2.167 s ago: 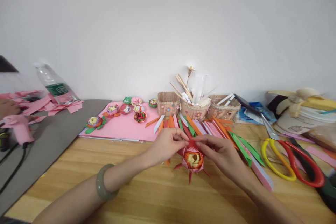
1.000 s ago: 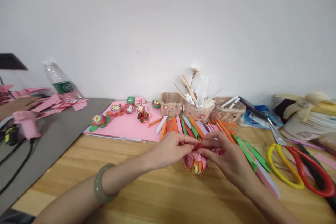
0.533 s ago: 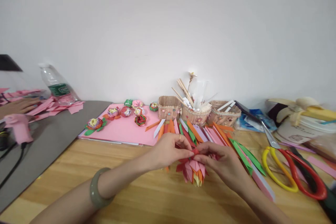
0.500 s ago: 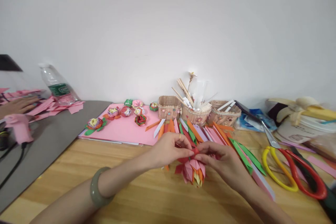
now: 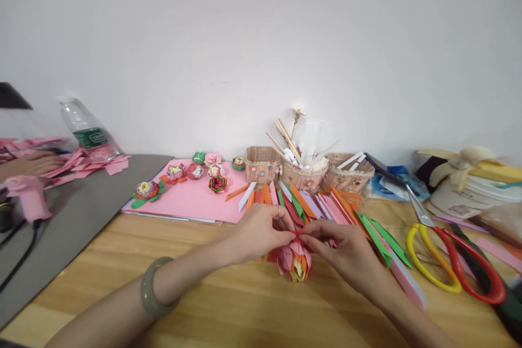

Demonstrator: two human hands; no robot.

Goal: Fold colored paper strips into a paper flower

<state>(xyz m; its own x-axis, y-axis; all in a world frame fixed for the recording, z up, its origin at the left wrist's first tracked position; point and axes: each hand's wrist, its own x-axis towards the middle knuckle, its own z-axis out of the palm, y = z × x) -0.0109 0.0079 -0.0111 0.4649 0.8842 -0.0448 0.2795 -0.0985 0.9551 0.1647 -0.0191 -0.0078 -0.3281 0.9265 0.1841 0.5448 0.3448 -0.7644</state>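
Observation:
A folded paper flower, with pink outer petals and an orange and pale yellow centre, hangs just above the wooden table. My left hand and my right hand pinch the red paper petal at its upper side, fingertips nearly meeting. Both hands partly cover the flower's back. Behind them folded paper strips in orange, green, red, purple and pink lie fanned out.
Finished paper flowers rest on a pink sheet. Woven baskets with sticks line the wall. Scissors lie at right. At left are a pink glue gun, a bottle and another person's hand.
The paper flower has tilted and shifted slightly left, its centre now facing me more. My fingertips have come closer together on the red petal.

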